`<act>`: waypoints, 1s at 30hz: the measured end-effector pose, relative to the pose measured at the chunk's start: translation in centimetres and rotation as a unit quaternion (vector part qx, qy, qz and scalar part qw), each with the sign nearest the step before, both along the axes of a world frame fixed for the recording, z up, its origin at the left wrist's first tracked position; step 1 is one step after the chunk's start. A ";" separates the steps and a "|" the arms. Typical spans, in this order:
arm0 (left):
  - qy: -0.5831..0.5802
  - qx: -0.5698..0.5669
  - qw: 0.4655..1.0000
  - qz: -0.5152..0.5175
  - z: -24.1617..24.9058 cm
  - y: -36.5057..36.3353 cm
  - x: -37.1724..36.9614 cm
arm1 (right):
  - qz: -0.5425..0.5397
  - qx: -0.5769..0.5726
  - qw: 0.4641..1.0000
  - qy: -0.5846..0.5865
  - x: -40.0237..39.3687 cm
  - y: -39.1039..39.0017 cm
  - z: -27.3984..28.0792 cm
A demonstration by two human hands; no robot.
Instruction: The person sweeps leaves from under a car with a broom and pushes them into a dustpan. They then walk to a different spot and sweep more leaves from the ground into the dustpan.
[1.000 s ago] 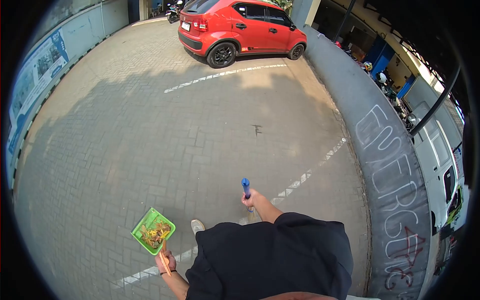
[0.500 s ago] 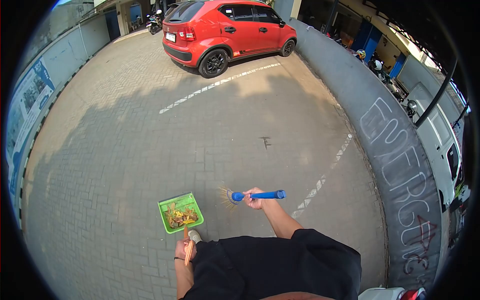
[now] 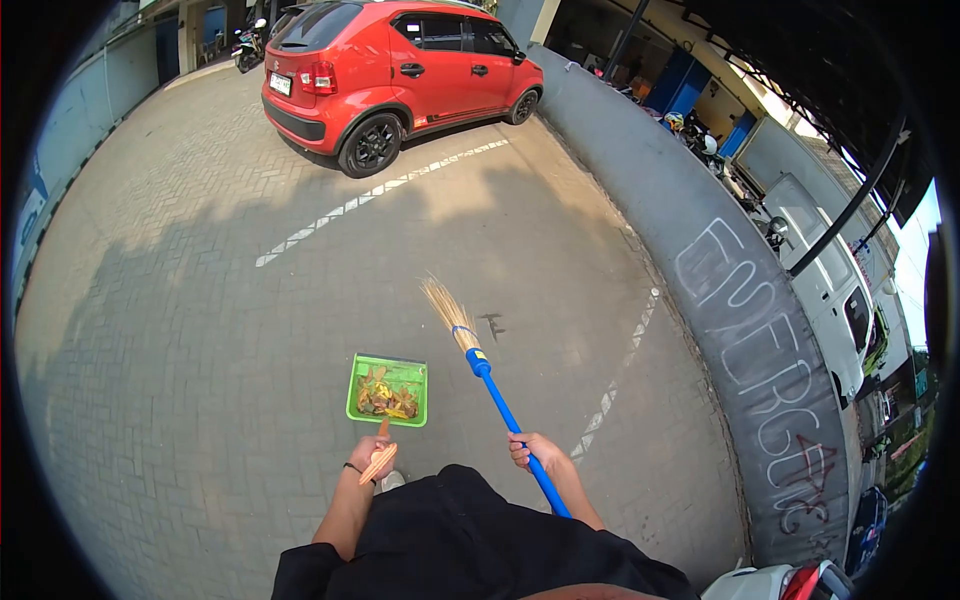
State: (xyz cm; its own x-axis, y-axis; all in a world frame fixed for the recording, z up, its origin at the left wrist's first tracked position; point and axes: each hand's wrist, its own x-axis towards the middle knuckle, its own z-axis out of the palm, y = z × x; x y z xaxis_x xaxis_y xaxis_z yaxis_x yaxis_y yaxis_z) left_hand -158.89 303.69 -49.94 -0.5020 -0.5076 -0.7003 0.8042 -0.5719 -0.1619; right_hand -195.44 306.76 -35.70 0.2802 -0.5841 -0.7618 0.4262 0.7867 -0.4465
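Note:
A wooden handle point(image 3: 380, 463) is gripped in my left hand point(image 3: 372, 459), and it leads to a green dustpan point(image 3: 423, 394) in front of me. Dry brown and yellow leaves point(image 3: 385, 398) lie in the dustpan. My right hand point(image 3: 537, 452) is wrapped round the blue pole of a broom point(image 3: 506, 411). The broom's straw bristles point(image 3: 449, 312) point forward and slightly left, to the right of and beyond the dustpan.
A red car point(image 3: 400, 80) is parked ahead on the paving. A grey wall point(image 3: 690, 240) with painted writing runs along the right, with a white vehicle point(image 3: 825, 270) behind it. Part of another white vehicle point(image 3: 750, 584) shows at the bottom right.
The broom has swung from sideways to pointing forward, and its bristles are now farther ahead. My right hand has moved lower. The dustpan has shifted slightly right in view as the camera turned.

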 end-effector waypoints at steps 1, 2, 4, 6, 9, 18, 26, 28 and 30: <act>0.008 0.004 1.000 -0.027 0.9 -1.8 -0.1 | -0.005 0.001 0.999 0.032 0.2 0.0 -0.4; 0.018 0.007 0.998 -0.052 1.9 -3.8 -0.5 | 0.001 0.010 0.998 0.063 0.2 -0.5 -1.0; -0.011 0.006 0.997 -0.074 2.7 -6.7 -0.8 | 0.011 0.032 0.992 0.122 0.4 -1.4 -2.4; -0.031 -0.028 0.996 -0.083 3.2 -9.4 -1.2 | 0.018 0.049 0.987 0.155 0.2 -3.2 -2.8; -0.016 -0.015 0.998 -0.065 3.2 -13.5 -1.5 | 0.017 0.075 0.983 0.167 -1.6 -7.2 -5.6; -0.024 0.041 0.999 -0.002 -0.3 -27.2 -4.8 | 0.008 0.051 0.980 0.191 -6.0 -28.4 -6.4; -0.019 0.145 0.988 0.046 4.0 -35.8 -8.0 | 0.102 -0.029 0.935 0.339 -10.7 -42.9 -5.7; -0.011 0.168 0.985 0.046 3.2 -37.0 -7.6 | 0.147 -0.035 0.916 0.373 -11.5 -44.9 -6.0; -0.024 0.187 0.981 0.051 3.5 -38.8 -7.8 | 0.185 -0.051 0.890 0.415 -12.5 -46.6 -7.0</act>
State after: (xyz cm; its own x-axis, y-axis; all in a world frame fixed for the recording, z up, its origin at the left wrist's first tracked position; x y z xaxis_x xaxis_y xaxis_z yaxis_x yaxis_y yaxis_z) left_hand -166.74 264.85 -46.44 -0.4239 -0.2566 -0.8686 0.8661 -0.3955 -0.3058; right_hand -207.92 260.16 -42.73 -0.1664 -0.6461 -0.7449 -0.3623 0.7426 -0.5633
